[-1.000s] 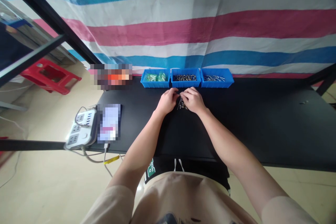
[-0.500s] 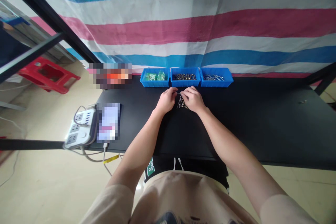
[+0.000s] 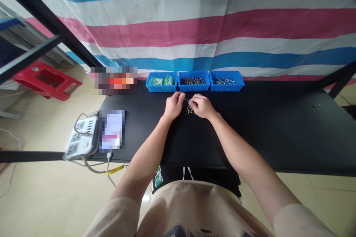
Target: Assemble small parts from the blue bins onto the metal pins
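My left hand (image 3: 174,107) is closed in a pinch on one end of a thin metal pin (image 3: 186,99). My right hand (image 3: 203,106) has its fingertips closed at the pin's other end, so the pin spans the small gap between the hands. Beneath the right fingers lies a small pile of metal pins with fittings (image 3: 188,110), partly hidden by that hand. Just beyond the hands stand three blue bins: the left bin (image 3: 161,88) has green and pale pieces, the middle bin (image 3: 194,87) small metal fittings, the right bin (image 3: 227,87) loose thin pins.
The black table (image 3: 267,126) carries a power strip (image 3: 83,137) at its left edge, beside a blurred-out flat object (image 3: 111,129). A blurred orange item (image 3: 119,81) sits at the back left. Small bits (image 3: 316,105) lie far right. A red stool (image 3: 47,79) stands on the floor.
The hands have drawn slightly apart, and my right hand is a little lower, so more of the pin shows, now slanting. The whole view has shifted slightly.
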The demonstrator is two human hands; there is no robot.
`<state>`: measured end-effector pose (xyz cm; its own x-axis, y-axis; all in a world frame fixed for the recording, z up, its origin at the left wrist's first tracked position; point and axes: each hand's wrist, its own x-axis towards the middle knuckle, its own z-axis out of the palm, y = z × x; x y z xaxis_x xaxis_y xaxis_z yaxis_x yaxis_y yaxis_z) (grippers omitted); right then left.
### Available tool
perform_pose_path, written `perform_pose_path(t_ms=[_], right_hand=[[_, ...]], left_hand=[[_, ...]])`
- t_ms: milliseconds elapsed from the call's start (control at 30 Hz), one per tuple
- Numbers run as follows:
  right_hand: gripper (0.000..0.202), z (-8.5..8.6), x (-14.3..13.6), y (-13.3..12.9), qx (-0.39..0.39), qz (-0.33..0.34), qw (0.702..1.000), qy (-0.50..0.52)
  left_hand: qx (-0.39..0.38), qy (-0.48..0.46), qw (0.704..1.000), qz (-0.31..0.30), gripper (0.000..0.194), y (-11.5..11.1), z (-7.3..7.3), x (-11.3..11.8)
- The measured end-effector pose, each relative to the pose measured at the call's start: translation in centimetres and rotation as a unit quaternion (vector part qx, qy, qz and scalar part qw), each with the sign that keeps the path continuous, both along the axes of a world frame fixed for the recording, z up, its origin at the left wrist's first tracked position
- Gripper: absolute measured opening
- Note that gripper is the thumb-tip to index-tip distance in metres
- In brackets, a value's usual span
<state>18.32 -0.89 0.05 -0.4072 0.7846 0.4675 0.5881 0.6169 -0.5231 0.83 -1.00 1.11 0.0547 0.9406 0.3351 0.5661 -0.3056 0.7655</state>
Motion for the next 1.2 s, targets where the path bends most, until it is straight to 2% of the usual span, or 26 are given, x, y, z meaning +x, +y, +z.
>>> perform_pose_path(t_ms=[133,300,400,467,600,733,933,1033,1100,1200], right_hand=[[0.028,-0.1,0.1,0.3,-0.013,-0.027,0.996,0.079],[0.034,-0.1,0.2,0.5,-0.052,-0.080,0.979,0.178],[0.038,-0.3,0.4,0.7,-0.070,-0.103,0.969,0.213],[0.039,-0.5,0.4,0.8,-0.075,-0.113,0.965,0.224],[0.038,-0.6,0.4,0.9,-0.075,-0.116,0.964,0.226],[0.036,-0.3,0.3,0.7,-0.070,-0.111,0.965,0.229],[0.034,-0.4,0.3,0.8,-0.087,-0.112,0.959,0.247],[0.035,-0.7,0.5,1.3,-0.105,-0.120,0.943,0.292],[0.037,-0.9,0.9,1.9,-0.112,-0.134,0.926,0.335],[0.038,-1.0,1.6,3.0,-0.135,-0.180,0.879,0.420]], left_hand=[[-0.010,-0.024,0.999,0.028,0.039,0.2,0.0,-0.1],[0.019,-0.023,0.999,0.039,0.020,0.6,-0.4,-0.2],[0.047,-0.007,0.998,0.039,0.025,0.8,-0.5,-0.2],[0.051,0.002,0.998,0.048,0.027,0.7,-0.4,-0.3],[0.024,0.008,0.997,0.079,0.018,0.2,0.3,-0.2],[0.004,-0.009,0.994,0.106,0.024,0.0,0.8,0.2],[-0.019,-0.040,0.992,0.122,0.023,0.0,0.6,0.6],[-0.014,-0.043,0.989,0.141,0.015,0.2,0.2,0.4],[0.003,-0.043,0.991,0.128,0.015,0.4,-0.2,0.2],[0.015,-0.045,0.994,0.097,0.023,0.6,-0.6,0.0]])
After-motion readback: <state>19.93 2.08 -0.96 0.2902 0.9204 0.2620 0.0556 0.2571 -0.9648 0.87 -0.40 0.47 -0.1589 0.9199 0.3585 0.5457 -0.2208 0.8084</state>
